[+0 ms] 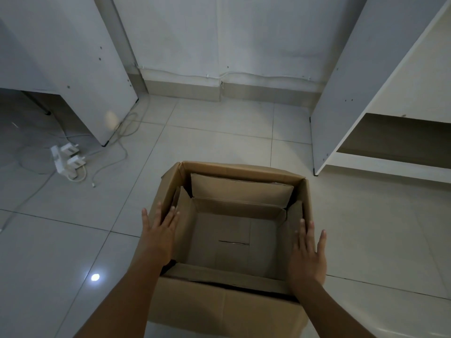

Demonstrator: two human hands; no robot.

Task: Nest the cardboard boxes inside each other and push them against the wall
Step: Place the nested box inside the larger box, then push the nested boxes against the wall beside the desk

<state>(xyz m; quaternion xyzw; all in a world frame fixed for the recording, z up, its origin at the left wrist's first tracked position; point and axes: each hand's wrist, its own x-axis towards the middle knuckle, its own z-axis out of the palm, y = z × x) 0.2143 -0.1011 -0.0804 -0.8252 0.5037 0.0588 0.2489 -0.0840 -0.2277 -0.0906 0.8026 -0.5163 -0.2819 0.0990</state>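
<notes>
A large brown cardboard box (219,311) stands open on the tiled floor in front of me. A smaller brown box (224,237) sits nested inside it, its far flap (240,191) folded up. My left hand (158,230) lies flat, fingers spread, on the left rim of the boxes. On the right rim my right hand (308,252) rests flat with its fingers apart. Neither hand grips anything. The white wall (219,45) lies beyond the boxes, with a stretch of bare floor between them.
A white cabinet panel (80,69) stands at the left. An open white shelf unit (390,106) stands at the right. A white power strip (66,158) with plugs and loose cables lies on the floor at the left. A cable runs along the skirting.
</notes>
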